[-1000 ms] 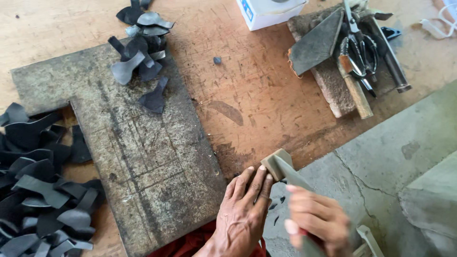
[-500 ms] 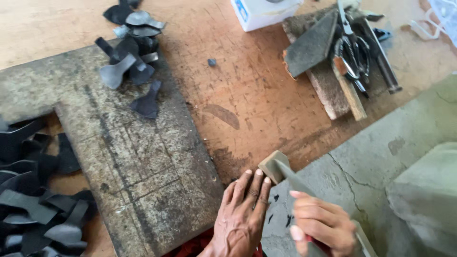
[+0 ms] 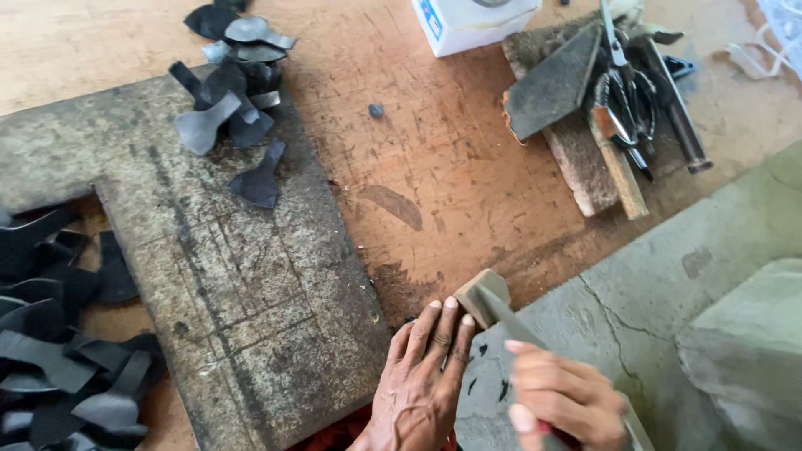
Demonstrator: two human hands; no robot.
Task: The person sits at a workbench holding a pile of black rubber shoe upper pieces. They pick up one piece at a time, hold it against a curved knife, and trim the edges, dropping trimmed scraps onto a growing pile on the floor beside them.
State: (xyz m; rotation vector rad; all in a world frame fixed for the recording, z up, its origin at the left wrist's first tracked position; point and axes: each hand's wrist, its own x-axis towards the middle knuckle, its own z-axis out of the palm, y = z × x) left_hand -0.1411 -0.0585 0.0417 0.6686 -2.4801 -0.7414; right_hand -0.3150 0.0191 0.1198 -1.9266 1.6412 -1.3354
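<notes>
Blade being honed on a small block at the tabletop's near edge.
The block (image 3: 483, 291) sits under the blade (image 3: 510, 317); the right hand (image 3: 564, 405) has its grip closed around the handle, while the left hand (image 3: 426, 380) lies flat, fingers open, steadying beside it. Even strokes at a shallow, constant angle would likely serve best.

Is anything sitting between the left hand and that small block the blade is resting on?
Nothing visible. The left hand lies flat with its fingertips right beside the small block. The right hand holds the blade against the block from the other side.
</notes>
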